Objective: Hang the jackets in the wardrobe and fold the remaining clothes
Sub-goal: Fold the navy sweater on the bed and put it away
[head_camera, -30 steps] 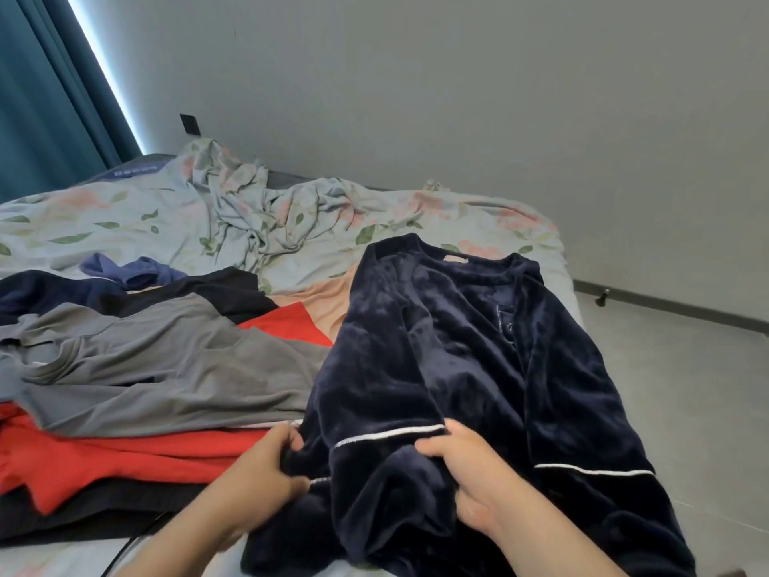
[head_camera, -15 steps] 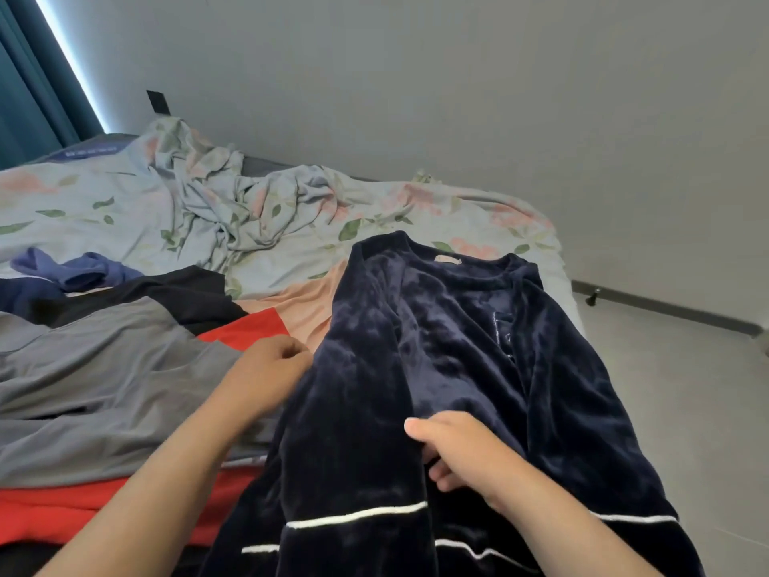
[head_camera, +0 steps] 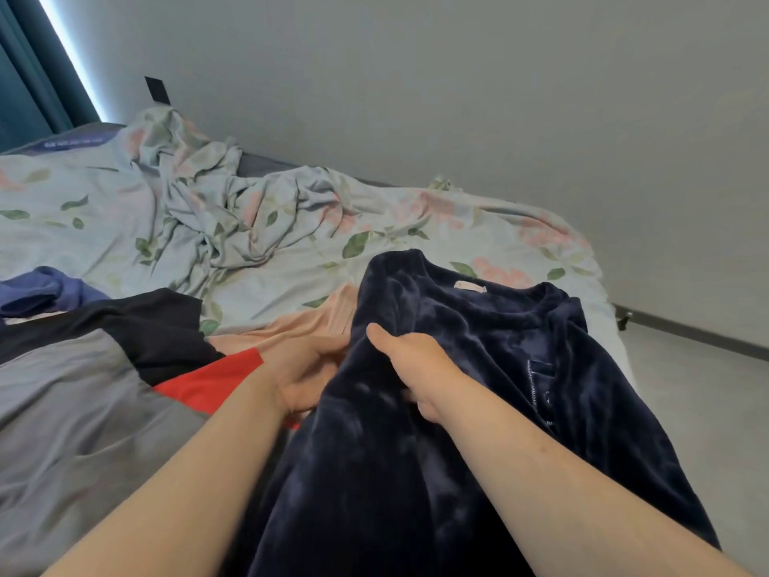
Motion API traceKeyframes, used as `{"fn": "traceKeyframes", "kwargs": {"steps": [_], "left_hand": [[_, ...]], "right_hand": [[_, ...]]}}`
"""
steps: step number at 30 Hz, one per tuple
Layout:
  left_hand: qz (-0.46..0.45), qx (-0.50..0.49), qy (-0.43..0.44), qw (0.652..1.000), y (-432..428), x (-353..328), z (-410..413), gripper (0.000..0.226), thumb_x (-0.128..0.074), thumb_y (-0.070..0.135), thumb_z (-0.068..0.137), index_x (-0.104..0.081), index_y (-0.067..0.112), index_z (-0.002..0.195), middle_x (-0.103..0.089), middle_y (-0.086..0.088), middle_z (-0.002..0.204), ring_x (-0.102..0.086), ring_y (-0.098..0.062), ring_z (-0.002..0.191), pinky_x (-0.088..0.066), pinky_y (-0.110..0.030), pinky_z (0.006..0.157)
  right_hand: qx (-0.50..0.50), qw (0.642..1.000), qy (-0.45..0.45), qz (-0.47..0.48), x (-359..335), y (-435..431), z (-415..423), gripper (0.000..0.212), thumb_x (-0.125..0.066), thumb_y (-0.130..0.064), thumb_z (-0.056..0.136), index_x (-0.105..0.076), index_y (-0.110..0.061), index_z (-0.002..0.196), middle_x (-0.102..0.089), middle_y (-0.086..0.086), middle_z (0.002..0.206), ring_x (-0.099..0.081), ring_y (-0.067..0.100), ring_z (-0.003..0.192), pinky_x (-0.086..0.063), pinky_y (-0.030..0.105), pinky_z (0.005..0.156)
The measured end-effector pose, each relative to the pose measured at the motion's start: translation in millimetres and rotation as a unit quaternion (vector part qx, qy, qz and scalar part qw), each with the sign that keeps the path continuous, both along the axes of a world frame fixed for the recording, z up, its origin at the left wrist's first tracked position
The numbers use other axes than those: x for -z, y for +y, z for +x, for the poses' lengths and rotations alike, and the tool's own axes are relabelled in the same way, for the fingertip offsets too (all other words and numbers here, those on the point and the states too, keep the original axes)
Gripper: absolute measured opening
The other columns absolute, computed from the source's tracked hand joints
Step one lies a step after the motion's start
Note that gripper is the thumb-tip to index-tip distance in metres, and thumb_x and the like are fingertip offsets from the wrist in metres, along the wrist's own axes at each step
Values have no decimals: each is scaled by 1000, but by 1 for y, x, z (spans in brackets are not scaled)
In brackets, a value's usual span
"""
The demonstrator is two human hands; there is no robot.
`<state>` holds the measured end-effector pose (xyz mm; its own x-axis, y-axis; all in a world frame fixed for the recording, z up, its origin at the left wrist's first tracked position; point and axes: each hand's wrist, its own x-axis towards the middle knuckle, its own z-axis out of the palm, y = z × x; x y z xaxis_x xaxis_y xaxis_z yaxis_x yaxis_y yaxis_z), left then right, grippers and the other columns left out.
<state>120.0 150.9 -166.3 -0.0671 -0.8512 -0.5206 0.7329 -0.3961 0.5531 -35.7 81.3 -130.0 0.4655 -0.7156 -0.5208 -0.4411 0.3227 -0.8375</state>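
A dark navy velvet top lies on the bed with its collar away from me. My right hand grips a fold of its left sleeve and shoulder, thumb on top. My left hand holds the left edge of the same fold from the side, its fingertips hidden under the cloth. To the left lies a pile of other clothes: a grey garment, a red one, a black one, a peach one and a blue one.
The bed carries a floral sheet with a crumpled floral cover at the back. A grey wall stands behind it, a teal curtain at far left, and grey floor to the right of the bed.
Both hands have slid up the navy top from its white-striped cuff to the shoulder area. The camera has leaned in closer.
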Motion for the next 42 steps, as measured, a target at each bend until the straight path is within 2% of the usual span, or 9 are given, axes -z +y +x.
{"fn": "traceKeyframes", "kwargs": {"steps": [3,9,18,21,26,33,37,40,42], "left_hand": [[-61,81,-85,991,-2,6,-7,24,-60,-7,79,-79,2,91,-74,-14,91,-73,-23,85,-58,-31,68],[16,6,-331,943,-24,20,-15,32,-53,-4,92,-65,12,117,-69,-7,101,-67,-15,77,-57,-29,62],[-65,151,-737,656,-43,24,-21,44,-71,42,69,-60,35,111,-63,6,103,-61,-14,93,-53,-35,84],[-56,107,-715,689,-56,17,-23,6,-67,24,78,-69,26,83,-69,4,80,-63,-13,78,-52,-28,73],[51,-80,-518,850,-71,-13,5,29,-46,-12,71,-61,12,65,-60,-5,56,-52,-21,56,-40,-21,46],[110,-116,-578,800,-91,-35,80,28,-42,-10,84,-66,3,92,-56,-20,87,-52,-28,74,-38,-31,58],[258,-45,-696,669,-67,-9,63,40,-52,16,91,-53,0,127,-56,-24,130,-55,-41,117,-48,-37,91],[230,-116,-712,654,-38,-11,51,44,-53,25,74,-58,-1,110,-64,-23,111,-61,-39,94,-43,-35,64],[194,-68,-685,699,-14,-16,34,35,-57,32,68,-62,3,87,-70,-19,84,-62,-30,68,-42,-32,53]], "right_hand": [[51,991,-54,113,13,-13,-4,33,-73,-38,85,-64,-18,109,-71,-1,103,-66,22,99,-53,45,94],[206,928,-213,226,31,-40,-52,32,-62,-9,83,-68,2,113,-74,21,102,-73,35,90,-58,40,76],[222,955,-113,164,54,-41,-83,23,-68,-7,87,-67,-3,110,-76,18,90,-75,33,74,-58,40,55],[210,955,-125,169,53,-41,-82,20,-68,-8,88,-68,-6,108,-76,17,92,-75,33,78,-59,41,59],[173,968,-128,130,53,-40,-75,18,-70,-9,87,-68,-5,104,-76,17,93,-74,33,81,-60,46,66],[57,960,-180,206,37,-24,-37,30,-68,-39,90,-79,-13,100,-74,11,110,-72,27,100,-57,40,86],[24,960,-205,188,44,-14,-44,27,-68,-31,91,-77,-10,106,-72,13,115,-70,28,106,-55,41,91],[7,983,-154,102,45,-11,-53,13,-69,-19,91,-77,-13,99,-75,9,106,-73,26,99,-57,43,90],[27,995,-87,32,43,-6,-55,17,-69,-25,90,-74,-13,99,-77,5,99,-73,24,94,-56,47,92]]}}
